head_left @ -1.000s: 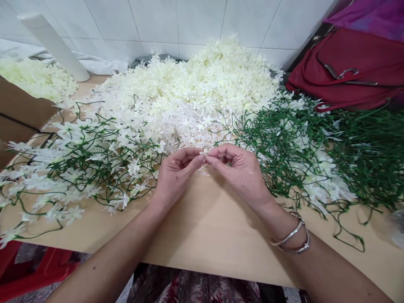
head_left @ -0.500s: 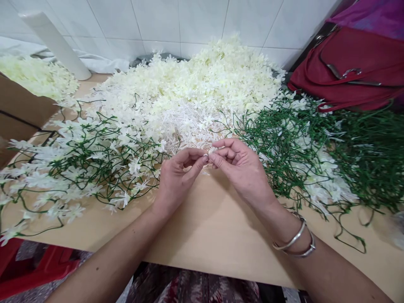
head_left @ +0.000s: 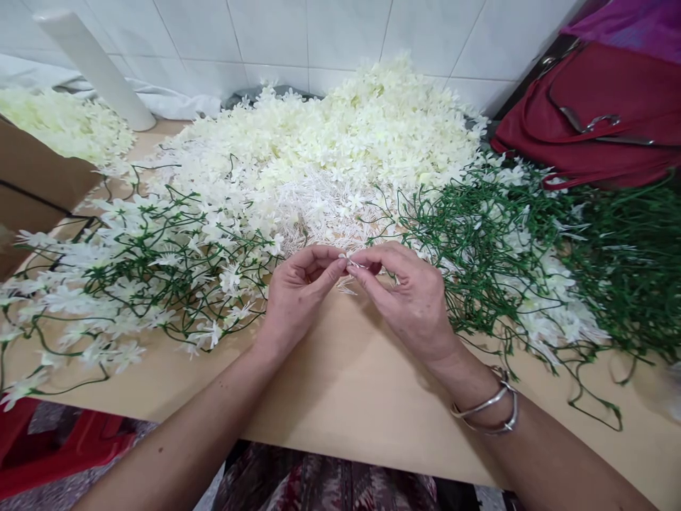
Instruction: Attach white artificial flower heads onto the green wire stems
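My left hand [head_left: 296, 297] and my right hand [head_left: 412, 299] meet above the front middle of the table, fingertips almost touching. Both pinch a small white artificial flower piece [head_left: 350, 260], mostly covered by the fingers. Just beyond them lies a heap of thin white stamens [head_left: 333, 202]. Behind it rises a big mound of cream-white fabric flowers [head_left: 367, 131]. A tangle of green wire-like stems [head_left: 462, 248] spreads beside my right hand, with white flowers among it. To the left of my left hand, white flowers on green stems [head_left: 159, 262] lie in a loose pile.
A brown cardboard box [head_left: 40, 184] stands at the left edge, with a white roll [head_left: 98, 74] upright behind it. A red bag [head_left: 601, 121] sits at the back right against the tiled wall [head_left: 345, 32]. Below the table at left is a red plastic piece [head_left: 58, 451].
My right fingers have closed in from a more spread pose and now pinch nearer the left fingertips. The white piece has shifted slightly left between them.
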The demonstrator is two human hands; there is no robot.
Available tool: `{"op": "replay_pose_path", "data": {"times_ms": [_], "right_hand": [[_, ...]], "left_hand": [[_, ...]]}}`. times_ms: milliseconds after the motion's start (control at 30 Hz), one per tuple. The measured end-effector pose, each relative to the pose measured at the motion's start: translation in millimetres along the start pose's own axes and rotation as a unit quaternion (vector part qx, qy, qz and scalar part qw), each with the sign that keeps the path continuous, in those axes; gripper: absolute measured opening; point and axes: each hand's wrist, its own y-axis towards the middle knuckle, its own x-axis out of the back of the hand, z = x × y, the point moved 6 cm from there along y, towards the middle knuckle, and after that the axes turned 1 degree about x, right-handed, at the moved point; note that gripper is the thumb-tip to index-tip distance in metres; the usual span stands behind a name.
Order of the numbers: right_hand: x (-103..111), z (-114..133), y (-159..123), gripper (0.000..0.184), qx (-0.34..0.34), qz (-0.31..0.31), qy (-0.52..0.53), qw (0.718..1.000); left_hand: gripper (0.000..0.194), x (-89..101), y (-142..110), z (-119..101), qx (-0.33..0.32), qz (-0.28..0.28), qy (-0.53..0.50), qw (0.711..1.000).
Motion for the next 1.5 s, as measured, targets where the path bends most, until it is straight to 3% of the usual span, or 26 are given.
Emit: {"op": "replay_pose_path", "data": {"times_ms": [233, 367, 467, 667, 867, 1067, 1267, 1367, 1500], "right_hand": [[5.9, -9.8, -0.3, 0.01, 0.013, -0.047, 0.038, 0.998], [5.5, -20.3, 0.8, 0.023, -0.008, -0.028, 0.11, 0.993], [6.2, -16.1, 1.8, 0.015, 0.036, -0.002, 0.098, 0.995], [12.9, 0.1, -0.2, 0.016, 0.158, -0.036, -0.009, 0.987], [15.4, 6.2, -0.4, 0.019, 0.195, -0.058, -0.044, 0.978], [18.3, 3.8, 2.1, 0.015, 0.132, -0.063, -0.021, 0.989], [57.7, -30.7, 13.1, 0.007, 0.043, -0.193, -0.016, 0.98], [68.9, -51.7, 17.8, 0.008, 0.008, -0.22, 0.0, 0.976], [68.5, -60.3, 19.4, 0.009, -0.003, -0.215, 0.013, 0.977]], "left_hand": [[0.007, -5.0, -6.2, -5.3, -0.081, 0.029, 0.11, 0.99], [0.007, -6.8, -13.0, -20.9, -0.181, 0.03, 0.244, 0.952], [0.01, -9.3, -18.5, -27.4, -0.226, 0.038, 0.285, 0.931], [0.012, -8.8, -21.2, -23.9, -0.145, 0.056, 0.179, 0.972], [0.011, -7.6, -21.8, -23.5, -0.142, 0.045, 0.193, 0.97], [0.018, -5.3, -19.2, -23.2, -0.118, 0.045, 0.17, 0.977], [0.022, 2.2, -15.0, -15.5, -0.076, -0.004, 0.182, 0.98], [0.017, -2.9, -15.5, -13.3, -0.112, -0.002, 0.237, 0.965], [0.012, -15.4, -18.1, -14.3, -0.219, 0.013, 0.322, 0.921]]}}
